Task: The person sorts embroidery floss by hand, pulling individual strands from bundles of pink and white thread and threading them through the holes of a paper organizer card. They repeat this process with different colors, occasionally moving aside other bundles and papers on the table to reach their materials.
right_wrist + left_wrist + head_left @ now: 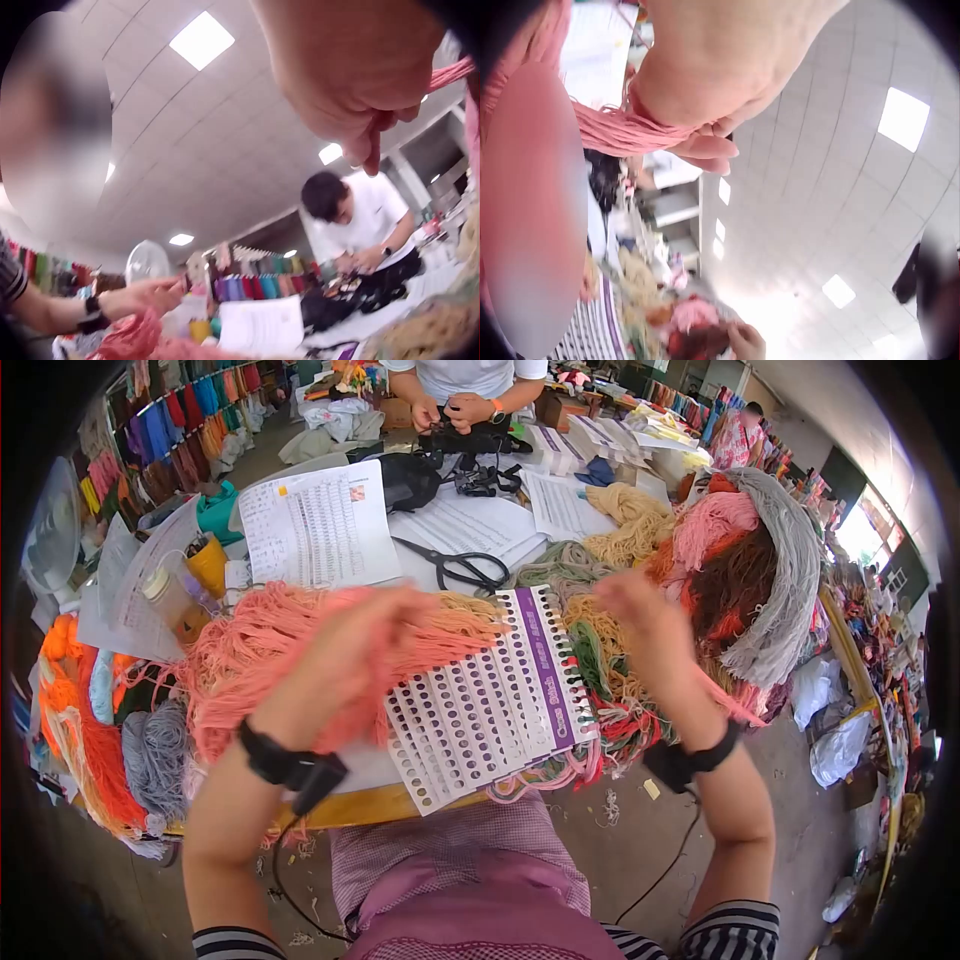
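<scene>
Loose coral-pink thread (235, 660) lies heaped on the counter (370, 808), overlapping a purple-banded perforated card (490, 700). The left grip (340, 660) curls round a bundle (622, 133); the right grip (655, 630) pinches a pink strand (454, 73).

Head view blurs left grip (348, 648) and right grip (652, 638).

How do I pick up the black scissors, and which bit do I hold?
Hold the scissors by the handle loops, probably reaching from the near right side, just above the card. The loops sit at that end and leave room for fingers, while the blades point off to the far left.
</scene>
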`<control>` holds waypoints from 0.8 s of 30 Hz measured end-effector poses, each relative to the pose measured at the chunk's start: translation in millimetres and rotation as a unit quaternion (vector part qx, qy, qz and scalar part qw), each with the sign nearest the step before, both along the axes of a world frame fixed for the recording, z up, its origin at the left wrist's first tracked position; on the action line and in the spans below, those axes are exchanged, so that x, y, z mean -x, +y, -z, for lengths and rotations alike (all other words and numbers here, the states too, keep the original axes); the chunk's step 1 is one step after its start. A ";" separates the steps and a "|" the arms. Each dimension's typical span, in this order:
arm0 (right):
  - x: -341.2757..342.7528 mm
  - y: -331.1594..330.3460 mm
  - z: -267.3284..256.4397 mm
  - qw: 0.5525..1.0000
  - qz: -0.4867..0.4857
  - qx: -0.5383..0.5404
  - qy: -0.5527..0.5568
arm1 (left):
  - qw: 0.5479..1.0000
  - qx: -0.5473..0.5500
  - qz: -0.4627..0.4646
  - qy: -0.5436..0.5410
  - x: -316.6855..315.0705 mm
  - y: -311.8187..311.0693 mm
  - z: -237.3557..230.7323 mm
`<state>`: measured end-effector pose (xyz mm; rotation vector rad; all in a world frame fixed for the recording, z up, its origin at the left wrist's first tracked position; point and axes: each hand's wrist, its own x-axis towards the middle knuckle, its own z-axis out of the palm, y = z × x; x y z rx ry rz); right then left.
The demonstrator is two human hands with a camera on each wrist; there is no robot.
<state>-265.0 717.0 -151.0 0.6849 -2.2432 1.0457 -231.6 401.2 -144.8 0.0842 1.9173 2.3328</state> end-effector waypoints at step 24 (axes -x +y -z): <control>14.3 -55.9 52.5 0.985 0.017 -0.082 -0.152 | 0.988 -0.067 0.053 -0.127 43.9 84.3 77.3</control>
